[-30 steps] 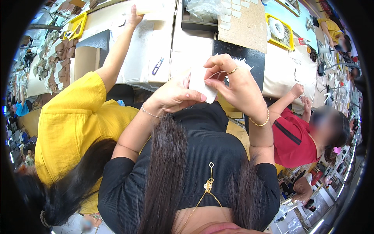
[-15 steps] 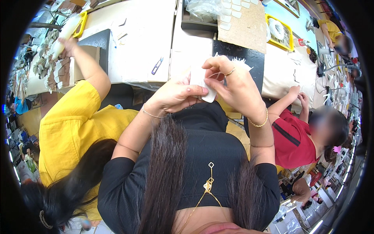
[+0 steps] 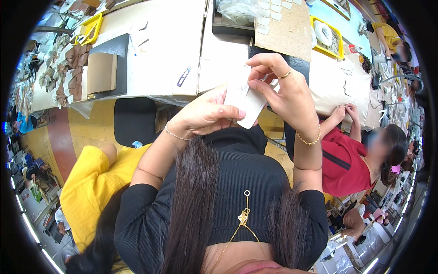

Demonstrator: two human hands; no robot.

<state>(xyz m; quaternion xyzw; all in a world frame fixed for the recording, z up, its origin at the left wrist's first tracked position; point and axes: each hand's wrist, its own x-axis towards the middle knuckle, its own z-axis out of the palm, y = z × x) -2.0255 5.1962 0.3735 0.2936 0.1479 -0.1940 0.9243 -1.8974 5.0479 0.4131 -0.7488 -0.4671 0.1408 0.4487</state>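
Note:
In front of my chest, my left hand (image 3: 212, 112) is closed on a flat white piece with rounded corners (image 3: 250, 115), its thumb lying across the lower part. Thin strips or lines show at the upper side of the piece; their kind is not clear. My right hand (image 3: 285, 86) is bent over the top of the same piece, thumb and forefinger pinched together at its upper right edge. What exactly lies between those fingertips is partly hidden. Just beyond my left hand, small thread snips (image 3: 184, 76) rest on the white tabletop (image 3: 166, 50).
A brown board (image 3: 285, 34) with rounded white pieces lies at the far side, beside a dark tray (image 3: 232, 29) holding clear plastic. Yellow baskets (image 3: 91, 29) (image 3: 328, 39) stand left and right. A person in yellow (image 3: 107, 182) is at my left, another in red (image 3: 344, 166) at my right.
My right hand has shifted slightly right, and more of the white piece shows. The person in yellow has drawn their arm back from the table and moved lower in view.

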